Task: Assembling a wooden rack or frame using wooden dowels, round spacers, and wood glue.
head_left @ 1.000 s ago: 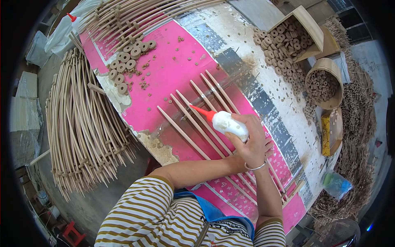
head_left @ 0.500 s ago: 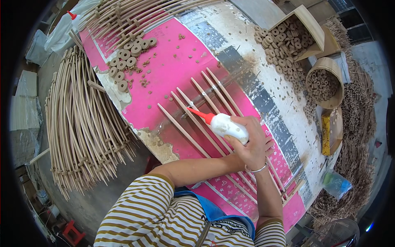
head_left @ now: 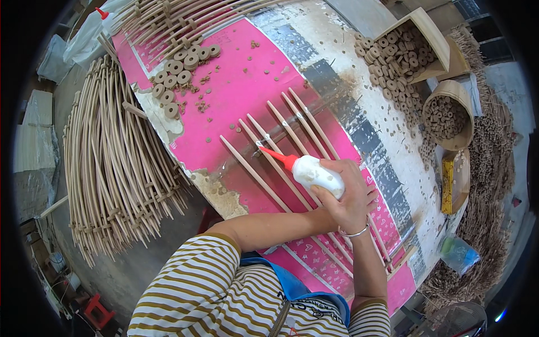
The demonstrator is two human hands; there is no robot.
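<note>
My right hand (head_left: 349, 194) is wrapped round a white glue bottle (head_left: 319, 176), tilted with its red nozzle (head_left: 278, 158) pointing to the left. The nozzle's tip meets the second stick from the left in a row of thin wooden sticks (head_left: 247, 165) with tapered ends. A white glue spot (head_left: 259, 144) shows there, and similar white marks sit on several sticks to the right. My left forearm (head_left: 275, 229) crosses beneath my right wrist. Only some fingertips of my left hand (head_left: 373, 197) seem to show over the sticks; the rest is hidden.
Wooden rings (head_left: 176, 67) lie piled on the pink sheet (head_left: 241, 62) beyond the sticks. Slatted stick assemblies (head_left: 168, 22) lie at the back; more (head_left: 112, 168) stand at the left. A wooden box (head_left: 438, 42) spills rings at the right, near a round tub (head_left: 467, 132).
The view has shifted slightly. The nozzle tip stays near the second stick, where a white glue spot now shows. My right hand still holds the bottle.
</note>
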